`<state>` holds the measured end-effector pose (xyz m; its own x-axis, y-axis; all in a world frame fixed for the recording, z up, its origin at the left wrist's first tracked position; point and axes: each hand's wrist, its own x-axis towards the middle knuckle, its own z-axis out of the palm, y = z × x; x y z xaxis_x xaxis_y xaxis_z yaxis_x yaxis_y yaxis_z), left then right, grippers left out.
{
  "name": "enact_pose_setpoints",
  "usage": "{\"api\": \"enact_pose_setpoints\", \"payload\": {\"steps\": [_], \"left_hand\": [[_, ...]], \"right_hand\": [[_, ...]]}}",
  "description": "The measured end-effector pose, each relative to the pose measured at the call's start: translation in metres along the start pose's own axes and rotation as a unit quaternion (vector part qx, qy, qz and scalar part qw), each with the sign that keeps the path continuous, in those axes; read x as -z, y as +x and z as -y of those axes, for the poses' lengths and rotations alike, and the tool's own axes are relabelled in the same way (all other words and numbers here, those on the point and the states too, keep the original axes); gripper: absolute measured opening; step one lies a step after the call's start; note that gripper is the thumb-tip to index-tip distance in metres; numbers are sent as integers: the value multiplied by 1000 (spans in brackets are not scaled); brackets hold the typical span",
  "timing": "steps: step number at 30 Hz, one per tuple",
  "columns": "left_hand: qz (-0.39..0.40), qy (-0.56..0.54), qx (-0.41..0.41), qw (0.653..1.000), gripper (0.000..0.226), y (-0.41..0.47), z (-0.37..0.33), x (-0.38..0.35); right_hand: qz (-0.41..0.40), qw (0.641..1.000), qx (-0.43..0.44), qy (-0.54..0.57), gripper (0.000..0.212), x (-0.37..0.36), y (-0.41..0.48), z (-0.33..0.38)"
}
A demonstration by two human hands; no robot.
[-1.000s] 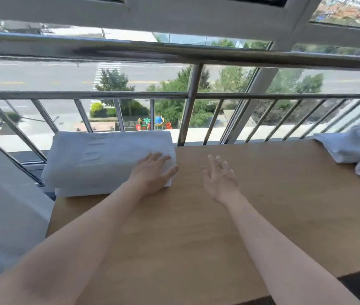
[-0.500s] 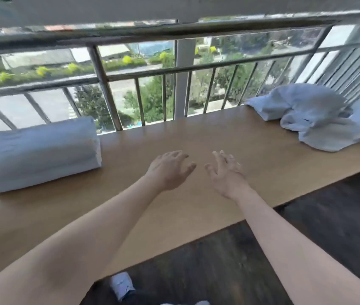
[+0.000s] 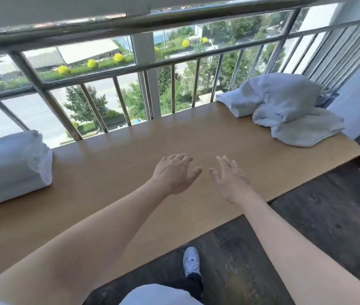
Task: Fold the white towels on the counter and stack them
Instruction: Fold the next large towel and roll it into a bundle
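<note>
While both hands reach out empty over the counter (image 3: 113, 155), white towels lie at either end of it.
The left hand (image 3: 174, 172) is at the middle of the frame, palm down, fingers loosely curled and holding nothing; the right hand (image 3: 229, 179) is just beside it but not touching it, fingers straighter and spread, also holding nothing. Whether either hand touches the wood I cannot tell. The folded towels (image 3: 9, 168) sit stacked at the left edge of the frame, close to the railing (image 3: 95, 75). The unfolded towels (image 3: 284, 104) lie in a rumpled heap at the upper right, on the far end of the counter, well apart from both hands. At the bottom centre, a white shoe (image 3: 191, 259) stands on the dark floor (image 3: 320, 227).
</note>
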<state>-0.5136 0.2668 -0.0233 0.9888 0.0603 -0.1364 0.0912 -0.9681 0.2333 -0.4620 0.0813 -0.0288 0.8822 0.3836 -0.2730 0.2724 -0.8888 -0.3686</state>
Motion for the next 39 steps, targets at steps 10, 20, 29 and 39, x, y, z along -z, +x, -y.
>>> {"api": "enact_pose_setpoints", "payload": {"steps": [10,20,29,39], "left_hand": [[47,-18,-37,998,73,137,-65,-19],[35,-29,-48,998,73,263,-138,-18],[0,-89,14,996,65,399,-229,-39],[-65,-251,206,944,108,506,-289,-74]], "right_hand": [[16,996,-81,40,62,44,68,-99],[-37,992,-100,67,60,97,164,-187],[-105,984,-126,74,47,144,271,-302],[-159,953,-234,106,65,168,356,-376]]}}
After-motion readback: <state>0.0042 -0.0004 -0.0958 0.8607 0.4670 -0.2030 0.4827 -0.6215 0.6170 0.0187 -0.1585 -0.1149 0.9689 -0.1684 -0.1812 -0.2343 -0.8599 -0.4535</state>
